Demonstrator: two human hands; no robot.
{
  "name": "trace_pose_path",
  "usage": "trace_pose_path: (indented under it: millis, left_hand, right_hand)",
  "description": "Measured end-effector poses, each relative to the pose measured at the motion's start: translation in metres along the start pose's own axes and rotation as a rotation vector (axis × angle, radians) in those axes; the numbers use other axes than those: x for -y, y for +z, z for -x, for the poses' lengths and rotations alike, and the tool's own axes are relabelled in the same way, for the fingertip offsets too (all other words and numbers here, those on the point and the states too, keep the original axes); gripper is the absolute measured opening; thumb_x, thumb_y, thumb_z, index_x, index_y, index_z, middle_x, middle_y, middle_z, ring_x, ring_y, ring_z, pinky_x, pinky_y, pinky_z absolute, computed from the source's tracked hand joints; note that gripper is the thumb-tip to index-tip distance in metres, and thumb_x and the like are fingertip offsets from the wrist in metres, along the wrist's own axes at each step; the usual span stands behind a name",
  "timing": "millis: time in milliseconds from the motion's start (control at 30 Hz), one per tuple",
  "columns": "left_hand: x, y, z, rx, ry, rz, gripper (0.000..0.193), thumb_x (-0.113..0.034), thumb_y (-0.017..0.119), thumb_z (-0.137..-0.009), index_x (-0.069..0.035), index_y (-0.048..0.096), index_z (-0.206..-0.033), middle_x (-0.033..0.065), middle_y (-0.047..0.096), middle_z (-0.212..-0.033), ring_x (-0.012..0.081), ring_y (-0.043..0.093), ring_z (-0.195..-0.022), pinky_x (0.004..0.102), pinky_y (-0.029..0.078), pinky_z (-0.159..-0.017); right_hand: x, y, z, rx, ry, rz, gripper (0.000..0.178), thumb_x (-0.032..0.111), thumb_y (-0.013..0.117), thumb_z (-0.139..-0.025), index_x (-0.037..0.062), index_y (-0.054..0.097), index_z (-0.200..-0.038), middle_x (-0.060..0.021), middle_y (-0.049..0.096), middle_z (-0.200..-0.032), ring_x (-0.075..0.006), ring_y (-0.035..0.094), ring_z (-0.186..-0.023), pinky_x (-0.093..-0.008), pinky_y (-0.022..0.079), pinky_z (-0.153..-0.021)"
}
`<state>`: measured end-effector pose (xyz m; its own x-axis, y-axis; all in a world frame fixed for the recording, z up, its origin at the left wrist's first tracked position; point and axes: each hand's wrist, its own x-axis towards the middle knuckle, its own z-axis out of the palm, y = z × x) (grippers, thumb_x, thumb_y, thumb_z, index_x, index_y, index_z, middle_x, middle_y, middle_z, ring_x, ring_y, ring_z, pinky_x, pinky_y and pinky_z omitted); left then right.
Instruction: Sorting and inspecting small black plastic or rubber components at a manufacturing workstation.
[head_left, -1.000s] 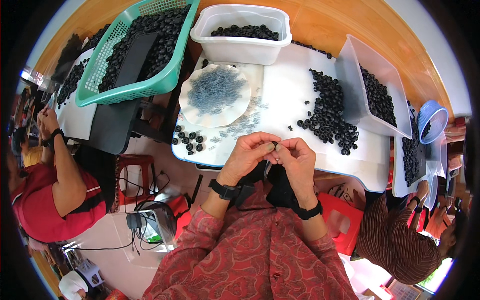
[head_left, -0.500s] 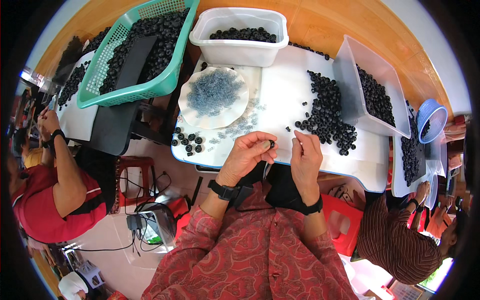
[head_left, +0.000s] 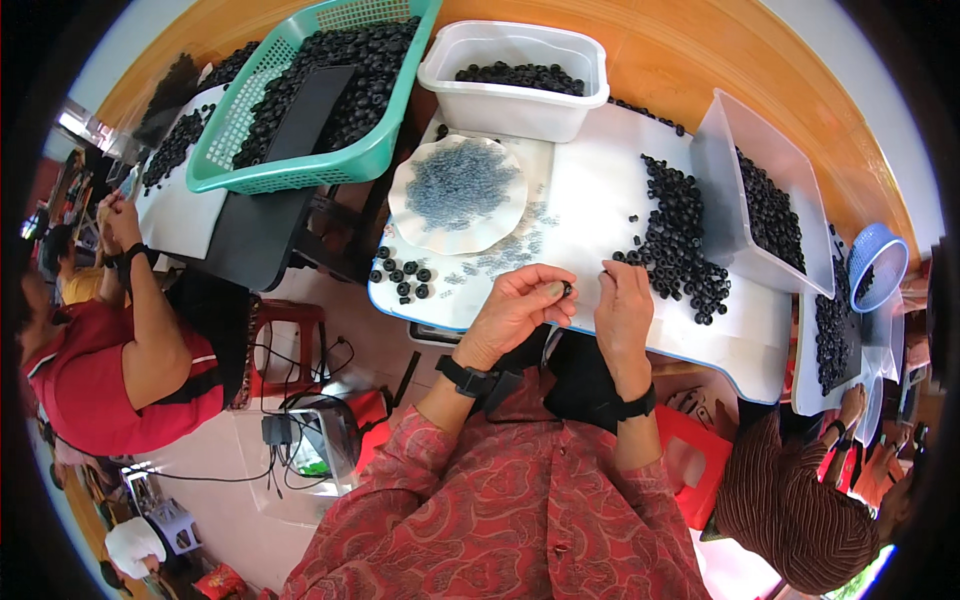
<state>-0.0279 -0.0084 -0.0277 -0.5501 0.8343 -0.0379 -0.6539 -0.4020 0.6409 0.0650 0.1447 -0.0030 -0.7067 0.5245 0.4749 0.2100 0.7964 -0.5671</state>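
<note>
You are pinching a small black piece [head_left: 567,289] with your left hand [head_left: 520,310] — it is poking out by the tips of your thumb and finger, over the front part of the white table [head_left: 590,190]. Your right hand [head_left: 624,318] is staying apart, just beside it. Its fingers are bunching close together and pointing away from you, near the front of a big black pile [head_left: 675,225]. I cannot tell if they are holding anything.

The pile is lying on your right, next to a see-through box [head_left: 722,190] that is holding more black pieces. A white tub [head_left: 515,112] at the back is holding some too. On your left, a wavy plate [head_left: 405,220] is carrying lots of tiny grayish bits [head_left: 455,185] — and more bits are lying beside it. A few black pieces [head_left: 411,268] are sitting in front of the plate, near the table's edge.
</note>
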Motion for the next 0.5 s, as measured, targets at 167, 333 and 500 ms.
trace_pose_path:
  millis: [167, 333, 500]
  left_hand:
    - [0.002, 0.003, -0.001, -0.008, 0.003, 0.011, 0.023, -0.007, 0.061, -0.100, 0.004, 0.065, -0.120, 0.0133, 0.071, -0.104, 0.0186, 0.071, -0.087, 0.0297, 0.061, -0.075]
    - [0.005, 0.010, -0.001, -0.063, 0.038, 0.012, 0.023, -0.008, 0.061, -0.101, 0.003, 0.065, -0.120, 0.0128, 0.071, -0.104, 0.0174, 0.071, -0.086, 0.0284, 0.060, -0.075]
    - [0.005, 0.015, 0.002, -0.057, 0.022, 0.060, 0.024, -0.007, 0.060, -0.101, 0.004, 0.064, -0.122, 0.0128, 0.072, -0.105, 0.0161, 0.071, -0.087, 0.0271, 0.060, -0.075]
  right_hand:
    - [0.006, -0.012, 0.012, 0.096, 0.167, -0.291, 0.019, 0.000, 0.061, -0.095, 0.0014, 0.069, -0.113, -0.0106, 0.064, -0.089, -0.0194, 0.062, -0.071, -0.0308, 0.050, -0.063]
    - [0.016, -0.022, 0.017, 0.184, 0.471, -0.943, 0.019, 0.002, 0.060, -0.100, -0.0033, 0.067, -0.116, -0.0051, 0.069, -0.098, -0.0080, 0.063, -0.078, -0.0219, 0.050, -0.065]
    - [0.021, -0.029, 0.020, 0.165, 0.454, -1.041, 0.020, 0.001, 0.059, -0.099, -0.0026, 0.066, -0.118, -0.0050, 0.069, -0.099, -0.0089, 0.065, -0.082, -0.0222, 0.050, -0.067]
